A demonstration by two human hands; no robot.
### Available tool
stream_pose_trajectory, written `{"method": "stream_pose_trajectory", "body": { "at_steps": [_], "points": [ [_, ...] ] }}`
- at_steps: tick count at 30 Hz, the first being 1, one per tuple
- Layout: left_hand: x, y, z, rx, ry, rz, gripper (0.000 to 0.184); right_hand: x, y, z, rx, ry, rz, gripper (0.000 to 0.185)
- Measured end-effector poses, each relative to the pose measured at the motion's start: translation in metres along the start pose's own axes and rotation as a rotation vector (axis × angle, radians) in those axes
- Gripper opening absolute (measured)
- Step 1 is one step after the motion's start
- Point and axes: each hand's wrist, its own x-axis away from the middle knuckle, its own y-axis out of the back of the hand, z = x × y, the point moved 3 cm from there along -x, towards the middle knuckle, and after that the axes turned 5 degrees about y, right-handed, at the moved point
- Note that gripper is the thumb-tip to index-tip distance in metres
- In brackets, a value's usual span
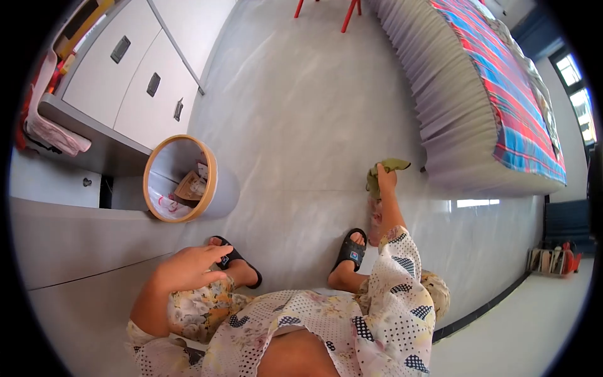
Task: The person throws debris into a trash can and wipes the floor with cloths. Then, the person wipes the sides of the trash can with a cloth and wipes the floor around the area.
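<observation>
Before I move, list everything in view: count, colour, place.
Green cloth: one, green, right of centre
Pinkish item: one, translucent pink, near green cloth, unclear
Bin: one, whitish, tan-rimmed, left, with litter
Cabinet: one, white, upper left
Pink cloth: one, pink, left edge
Legs: at least two, red, top
Bed: one, greyish skirt, upper right
Blanket: one, red-blue plaid, on bed
Window: one, dark-framed, far right
Rack: one, colour unclear, lower right
Floor: one, grey, centre
Slippers: two, black, lower centre
Sleeves: two, patterned white, bottom
Left hand: one, bare, lower left
Right hand: one, gripping green cloth
</observation>
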Motion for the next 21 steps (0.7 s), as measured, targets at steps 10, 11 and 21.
{"method": "stream_pose_trajectory", "body": {
  "at_steps": [10, 11, 21],
  "points": [
    [-0.005, 0.005, -0.013, 0.115, -0.269, 0.019, 0.060, 0.038, -0.195, 0.006, 0.984, 0.180, 0.227, 0.065],
    [-0.007, 0.007, -0.012, 0.119, -0.258, 0.025, 0.061, 0.050, -0.220, 0.022, 0.986, 0.306, 0.267, 0.061],
    [-0.014, 0.015, -0.012, 0.041, -0.323, 0.095, 0.060, 0.232, -0.353, 0.039, 0.843, 1.065, 0.602, 0.042]
  ]
}}
